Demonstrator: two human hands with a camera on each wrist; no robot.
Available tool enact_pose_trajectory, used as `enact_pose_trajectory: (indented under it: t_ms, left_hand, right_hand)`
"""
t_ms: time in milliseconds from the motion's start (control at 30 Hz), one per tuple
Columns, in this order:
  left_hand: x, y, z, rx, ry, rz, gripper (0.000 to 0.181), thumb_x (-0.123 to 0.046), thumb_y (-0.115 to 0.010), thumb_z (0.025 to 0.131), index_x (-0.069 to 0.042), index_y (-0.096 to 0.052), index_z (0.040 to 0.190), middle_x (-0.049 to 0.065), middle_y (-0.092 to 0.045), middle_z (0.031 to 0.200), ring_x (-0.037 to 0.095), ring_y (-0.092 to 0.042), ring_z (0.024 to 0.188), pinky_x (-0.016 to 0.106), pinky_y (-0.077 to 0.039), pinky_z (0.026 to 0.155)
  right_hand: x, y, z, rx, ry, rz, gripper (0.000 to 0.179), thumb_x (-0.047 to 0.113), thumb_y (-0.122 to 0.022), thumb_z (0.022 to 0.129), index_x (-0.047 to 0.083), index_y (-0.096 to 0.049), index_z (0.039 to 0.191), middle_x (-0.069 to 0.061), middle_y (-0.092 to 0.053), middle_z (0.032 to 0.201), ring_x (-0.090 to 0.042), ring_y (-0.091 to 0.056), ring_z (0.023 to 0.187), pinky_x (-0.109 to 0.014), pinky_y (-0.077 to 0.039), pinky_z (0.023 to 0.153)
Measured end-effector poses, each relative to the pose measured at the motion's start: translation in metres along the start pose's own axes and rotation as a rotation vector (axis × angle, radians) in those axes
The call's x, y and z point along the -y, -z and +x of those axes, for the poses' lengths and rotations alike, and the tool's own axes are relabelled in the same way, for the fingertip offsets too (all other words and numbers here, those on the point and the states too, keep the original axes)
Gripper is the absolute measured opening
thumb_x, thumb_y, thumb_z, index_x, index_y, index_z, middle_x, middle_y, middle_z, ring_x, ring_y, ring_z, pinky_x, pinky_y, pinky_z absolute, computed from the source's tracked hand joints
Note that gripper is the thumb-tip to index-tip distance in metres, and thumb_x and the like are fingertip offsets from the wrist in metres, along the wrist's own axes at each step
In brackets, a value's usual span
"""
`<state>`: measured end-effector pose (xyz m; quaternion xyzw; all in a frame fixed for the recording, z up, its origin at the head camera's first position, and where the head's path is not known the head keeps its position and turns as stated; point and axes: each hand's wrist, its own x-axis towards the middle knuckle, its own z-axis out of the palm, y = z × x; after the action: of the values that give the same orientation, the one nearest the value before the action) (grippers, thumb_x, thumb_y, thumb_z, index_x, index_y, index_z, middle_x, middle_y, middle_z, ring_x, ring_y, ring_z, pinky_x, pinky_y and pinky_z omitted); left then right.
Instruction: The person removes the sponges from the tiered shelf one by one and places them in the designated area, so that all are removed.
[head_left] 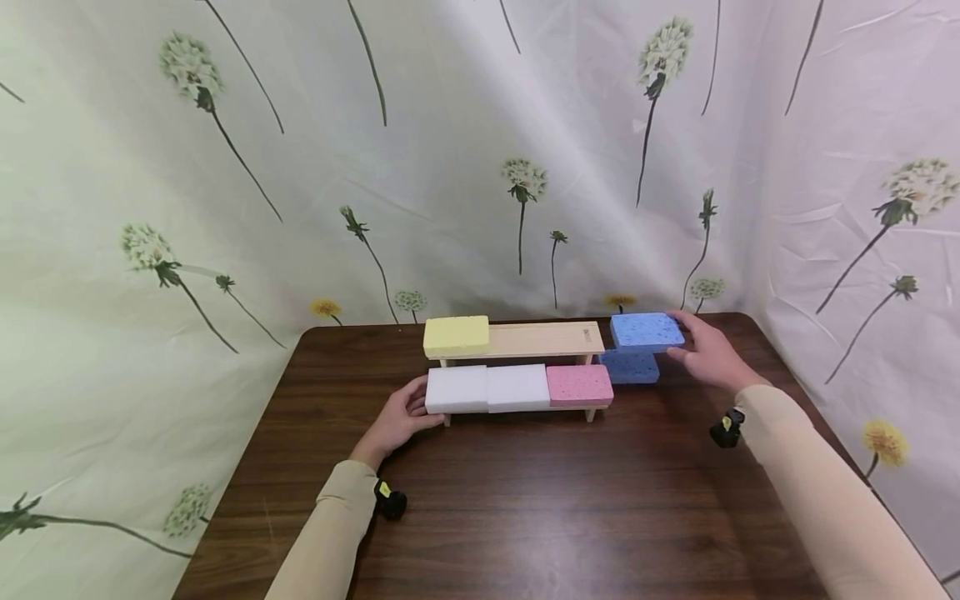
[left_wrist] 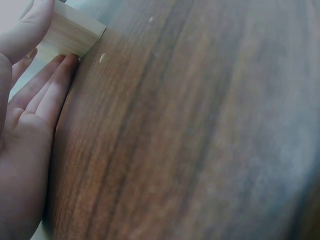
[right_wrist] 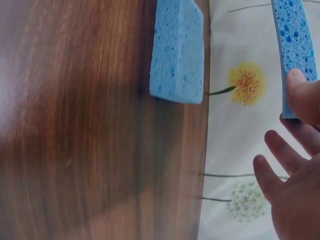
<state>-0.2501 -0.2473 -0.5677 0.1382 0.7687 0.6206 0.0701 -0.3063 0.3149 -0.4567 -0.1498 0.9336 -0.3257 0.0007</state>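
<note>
Dandelion-printed cloth [head_left: 450,167] hangs behind and to the sides of a dark, wood-grained tabletop [head_left: 525,500] in the head view. Two low wooden stands sit on it, one beyond the other. On the far stand [head_left: 547,337], a yellow sponge [head_left: 456,336] covers the left end; at its bare right end is a small dark mark, too small to read. On the near stand [head_left: 591,414], a left white sponge [head_left: 457,390], a right white sponge [head_left: 518,389] and a pink sponge [head_left: 580,385] lie side by side from left to right. The left hand [head_left: 397,418] is at the left end of the near stand, fingers loosely extended beside the left white sponge. To the right of the far stand, the right hand [head_left: 708,354] grasps the right end of a raised blue sponge [head_left: 645,331]; a lower blue sponge [head_left: 630,368] rests on the tabletop, partly hidden beneath it from this angle. Each wrist wears a black camera with a yellow patch.

From the left wrist, fingertips of the left hand touch a pale wooden leg [left_wrist: 75,30], the fingers nearly straight and close together.

From the right wrist, the raised blue sponge is pinched at one end, the thumb pressed on its pitted face, while the other fingers spread free. The lower blue sponge lies apart from it, near the tabletop's edge.
</note>
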Motion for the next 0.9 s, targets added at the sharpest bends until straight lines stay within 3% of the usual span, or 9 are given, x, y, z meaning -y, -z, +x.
enact_pose_trajectory:
  t_ms: [500, 733, 900]
  left_hand:
    - [-0.004, 0.0, -0.001, 0.003, 0.028, -0.012, 0.082, 0.001, -0.083, 0.088, 0.0, -0.04, 0.158, 0.028, -0.048, 0.155, 0.042, -0.05, 0.142, 0.027, -0.053, 0.106]
    - [-0.004, -0.001, 0.0, -0.001, 0.019, -0.014, 0.081, 0.003, -0.082, 0.089, 0.001, -0.04, 0.158, 0.029, -0.048, 0.155, 0.043, -0.049, 0.142, 0.027, -0.052, 0.106]
    - [-0.004, -0.001, 0.0, 0.001, 0.022, -0.012, 0.081, 0.004, -0.082, 0.089, 0.001, -0.039, 0.158, 0.029, -0.048, 0.155, 0.042, -0.049, 0.142, 0.026, -0.052, 0.106]
  right_hand:
    - [-0.03, -0.001, -0.011, -0.049, -0.034, -0.019, 0.062, -0.001, -0.065, 0.098, -0.009, -0.037, 0.153, -0.04, -0.046, 0.148, -0.053, -0.047, 0.134, -0.067, -0.036, 0.113]
    - [-0.041, 0.002, -0.017, -0.046, -0.093, 0.017, 0.063, -0.001, -0.063, 0.099, -0.007, -0.035, 0.155, -0.041, -0.042, 0.151, -0.055, -0.04, 0.14, -0.07, -0.032, 0.115]
    - [-0.05, 0.003, -0.02, -0.047, -0.09, -0.021, 0.062, -0.001, -0.064, 0.098, -0.01, -0.036, 0.153, -0.042, -0.043, 0.149, -0.057, -0.041, 0.138, -0.071, -0.033, 0.114]
